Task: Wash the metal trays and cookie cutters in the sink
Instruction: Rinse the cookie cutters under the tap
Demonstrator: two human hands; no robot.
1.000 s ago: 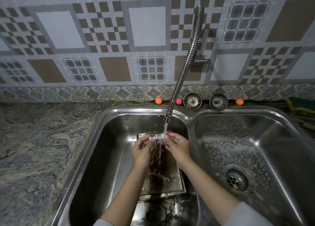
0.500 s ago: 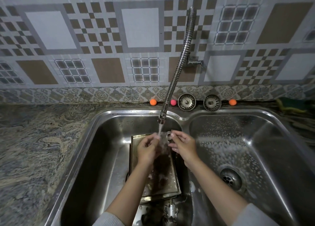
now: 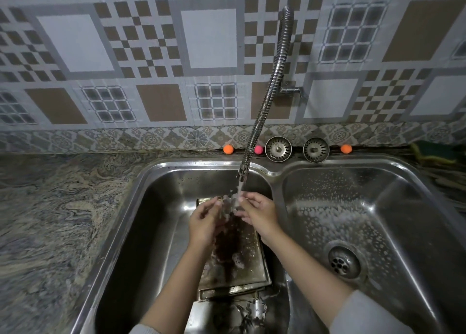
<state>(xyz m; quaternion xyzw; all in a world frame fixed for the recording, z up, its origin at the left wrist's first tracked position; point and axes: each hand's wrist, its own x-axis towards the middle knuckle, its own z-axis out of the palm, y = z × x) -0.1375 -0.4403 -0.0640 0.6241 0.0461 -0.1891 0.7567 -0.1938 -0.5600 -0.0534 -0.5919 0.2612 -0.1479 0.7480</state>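
Water ran from the nozzle of the ribbed, flexible steel faucet hose (image 3: 264, 101) straight onto a small shiny metal cookie cutter (image 3: 230, 203) that the person held between both hands over the left basin of the stainless steel double sink (image 3: 274, 172). The left hand (image 3: 205, 221) had its fingers curled inward toward the cutter's left side, and the right hand (image 3: 257, 214) pinched the cutter's right edge with the thumb and forefinger tips, the other fingers (image 3: 243, 217) bent loosely beneath. The cutter sat right at the fingertips of both hands, directly under the stream, but splashing water blurred its outline, so its shape could not be made out. Below the hands, stacked flat rectangular metal trays (image 3: 242, 270) lay on the floor of the left basin, their surface wet and dark with a few suds. Just beyond the near edge of the trays, a scalloped, flower-shaped metal cookie cutter (image 3: 257, 308) rested on the basin floor, apart from both hands. The right basin was speckled with foam around its round drain (image 3: 344, 261). On the ledge behind the sink stood two round metal sink strainers (image 3: 278, 148), side by side, flanked by small orange balls (image 3: 228, 149) and a pink ball (image 3: 258, 149) partly hidden by the hose. A green and yellow sponge (image 3: 433, 154) lay at the far right of the marbled stone counter (image 3: 58, 220).
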